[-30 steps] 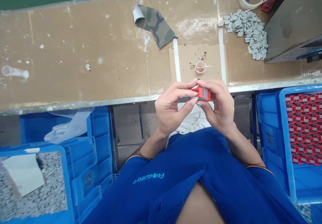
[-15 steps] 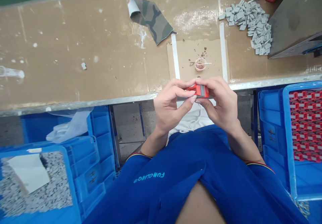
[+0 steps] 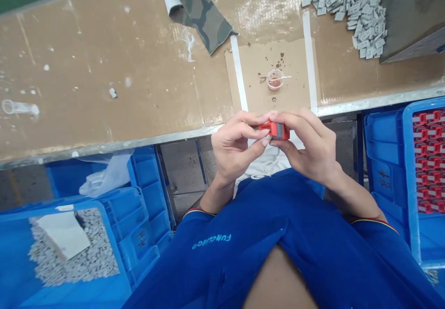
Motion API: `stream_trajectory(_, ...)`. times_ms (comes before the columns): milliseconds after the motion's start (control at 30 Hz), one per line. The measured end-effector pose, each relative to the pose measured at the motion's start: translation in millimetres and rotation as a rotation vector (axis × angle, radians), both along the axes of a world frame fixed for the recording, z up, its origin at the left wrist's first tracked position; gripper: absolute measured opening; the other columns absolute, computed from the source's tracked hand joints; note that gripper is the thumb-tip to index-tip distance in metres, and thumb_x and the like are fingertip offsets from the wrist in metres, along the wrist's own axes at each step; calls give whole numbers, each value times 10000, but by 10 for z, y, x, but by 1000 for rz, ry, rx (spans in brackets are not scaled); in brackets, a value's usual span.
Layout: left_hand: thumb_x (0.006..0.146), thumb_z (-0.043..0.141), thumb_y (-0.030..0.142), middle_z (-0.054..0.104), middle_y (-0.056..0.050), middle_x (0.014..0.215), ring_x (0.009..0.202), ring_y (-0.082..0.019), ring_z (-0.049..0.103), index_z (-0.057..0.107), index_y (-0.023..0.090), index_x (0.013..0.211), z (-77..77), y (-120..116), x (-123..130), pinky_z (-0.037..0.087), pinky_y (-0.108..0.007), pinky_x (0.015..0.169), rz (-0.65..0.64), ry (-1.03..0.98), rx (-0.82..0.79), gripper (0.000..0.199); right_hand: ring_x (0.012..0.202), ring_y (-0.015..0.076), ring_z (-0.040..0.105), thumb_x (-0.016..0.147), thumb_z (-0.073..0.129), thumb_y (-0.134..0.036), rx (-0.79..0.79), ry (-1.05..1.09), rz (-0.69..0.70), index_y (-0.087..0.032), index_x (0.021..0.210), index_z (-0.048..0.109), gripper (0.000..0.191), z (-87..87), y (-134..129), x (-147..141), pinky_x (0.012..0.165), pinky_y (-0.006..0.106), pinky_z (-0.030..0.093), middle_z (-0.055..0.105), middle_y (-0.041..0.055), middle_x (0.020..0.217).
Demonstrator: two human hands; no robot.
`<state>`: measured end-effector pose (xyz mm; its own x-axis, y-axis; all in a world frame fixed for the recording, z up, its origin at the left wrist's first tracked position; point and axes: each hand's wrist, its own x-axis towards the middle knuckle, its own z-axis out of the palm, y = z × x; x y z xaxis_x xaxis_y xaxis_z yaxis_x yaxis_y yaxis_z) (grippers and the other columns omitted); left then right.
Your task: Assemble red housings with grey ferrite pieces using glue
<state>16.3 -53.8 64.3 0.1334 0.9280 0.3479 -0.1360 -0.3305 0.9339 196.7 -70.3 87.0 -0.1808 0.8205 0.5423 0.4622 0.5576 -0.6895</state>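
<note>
**Red plastic block [image 3: 278, 130] pinched tight in both hands!**

Here I am with the block held up between my hands, a grey band [image 3: 281, 130] showing across it. My left hand [image 3: 236, 149] grips one end between thumb and fingers, my right hand [image 3: 306, 147] pinches the other, and the two are curled in close around it, nothing spread. The block sits just in front of the cardboard sheet [image 3: 288, 91], on my side. On that sheet stands a small clear cup [image 3: 275, 79] with a thin stick [image 3: 284, 77] in it; the contents look reddish, though it's hard to say. Beyond the sheet lie a heap of grey pieces [image 3: 347, 17] and a camouflage cloth [image 3: 198, 15]. Off to its right, a blue crate [image 3: 408, 160] holds rows of red parts [image 3: 429, 160].
</note>
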Motion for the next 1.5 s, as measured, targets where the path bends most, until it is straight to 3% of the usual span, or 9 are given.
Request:
stream_trajectory(233,873,888,299,792,-2,1092,1066,-214,810,830,309,934,-46,-22,-53,695,-418,963,17,-26,-19,85,1079,222,764,1054,680,-305,40,28,30,-297,1397,652,344,-65,16,-34,932,367,671,777,65,1201)
stream_trajectory(433,890,871,339,799,-23,1141,1144,-243,793,829,300,1001,112,26,-98,675,-446,1003,-14,58,-66,125,1036,215,741,1038,702,-408,-145,66,57,-328,1384,675,357,-27,79,16,867,368,693,727,57,1179)
stream_trajectory(567,924,835,345,790,-44,1205,1179,-249,776,812,289,1059,180,61,-104,665,-456,1025,-32,83,-66,147,1095,221,725,1019,728,-421,-238,147,57,-321,1346,699,343,22,101,16,905,375,695,691,62,1201)
stream_trajectory(833,926,796,521,667,-59,1481,1472,-331,604,644,363,1411,-8,127,-6,589,-515,1172,-77,65,10,532,1153,234,737,1007,713,-532,-414,506,17,-280,1323,658,408,-68,99,-142,983,416,677,639,86,1289)
stream_trajectory(1000,972,738,519,696,-52,1468,1410,-321,660,612,367,1437,-85,162,37,592,-544,1163,-79,79,50,506,1154,237,749,970,767,-526,-453,632,19,-268,1243,679,386,-117,78,-203,1030,426,663,730,72,1226)
stream_trajectory(1133,994,711,508,724,-60,1425,1330,-315,717,632,343,1422,-90,221,-9,626,-512,1112,-99,97,54,465,1093,208,757,1007,736,-432,-477,541,22,-258,1244,708,295,-67,76,-132,952,376,678,741,68,1225)
stream_trajectory(1267,977,742,488,747,-74,1365,1289,-305,743,636,324,1435,-138,312,-86,659,-446,1051,-193,140,43,498,938,170,725,1002,736,-317,-255,245,-112,-277,1158,756,162,-20,110,-20,780,318,651,721,44,1117)
stream_trajectory(1367,969,771,410,754,-67,1357,1217,-262,772,649,333,1426,-177,351,-113,675,-394,1005,-236,131,69,479,867,160,703,1022,690,-247,-120,33,-101,-263,1064,759,83,-7,135,33,737,309,617,725,29,999)
stream_trajectory(1500,977,763,393,763,-63,1363,1203,-250,775,664,331,1422,-162,333,-103,681,-383,994,-219,115,79,460,810,146,682,1027,655,-208,-73,-34,-73,-256,1063,741,105,-3,137,43,685,292,585,720,22,981)
